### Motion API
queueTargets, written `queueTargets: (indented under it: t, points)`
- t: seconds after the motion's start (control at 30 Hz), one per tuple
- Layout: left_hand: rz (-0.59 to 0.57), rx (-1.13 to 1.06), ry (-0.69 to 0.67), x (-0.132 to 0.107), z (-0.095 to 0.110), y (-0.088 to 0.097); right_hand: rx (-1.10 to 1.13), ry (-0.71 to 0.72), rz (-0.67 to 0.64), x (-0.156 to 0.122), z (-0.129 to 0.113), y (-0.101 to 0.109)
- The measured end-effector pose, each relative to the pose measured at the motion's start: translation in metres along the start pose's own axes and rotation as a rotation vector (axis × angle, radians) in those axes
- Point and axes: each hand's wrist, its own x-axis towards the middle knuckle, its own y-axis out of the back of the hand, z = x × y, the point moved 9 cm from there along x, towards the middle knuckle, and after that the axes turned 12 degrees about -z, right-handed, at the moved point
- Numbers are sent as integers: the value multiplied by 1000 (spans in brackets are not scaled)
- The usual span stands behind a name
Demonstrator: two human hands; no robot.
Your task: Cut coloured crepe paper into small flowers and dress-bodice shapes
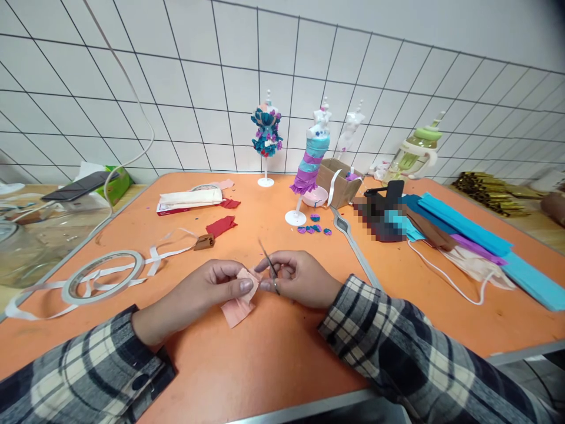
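My left hand (207, 291) pinches a small piece of pink crepe paper (238, 303) just above the orange table (273, 359). My right hand (302, 280) is closed around small scissors (269, 265), whose thin blades point up and away, right beside the pink paper. Both sleeves are plaid. The two hands meet at the table's near middle.
A roll of white tape (103, 275) with loose strips lies at left. Red paper scraps (220, 225) sit ahead. Two dressed mini mannequins (267, 132) (311, 159), a cardboard box (339, 182), blue and purple crepe sheets (463, 227), a face mask (472, 262) and a bottle (417, 150) stand at the back and right.
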Motion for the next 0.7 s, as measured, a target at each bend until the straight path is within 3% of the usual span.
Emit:
queueTargets:
  t: [0.17, 0.5, 0.63, 0.7]
  points:
    - [4, -63, 49, 2, -9, -1, -37, 3, -27, 5, 3, -6]
    - [-24, -134, -11, 1, -7, -5, 98, -51, -80, 7, 12, -12]
    - [-15, -188, -50, 3, -5, -6, 32, -43, 38, 8, 9, 5]
    - [10, -227, -45, 3, -5, -5, -136, -65, 150, 5, 8, 22]
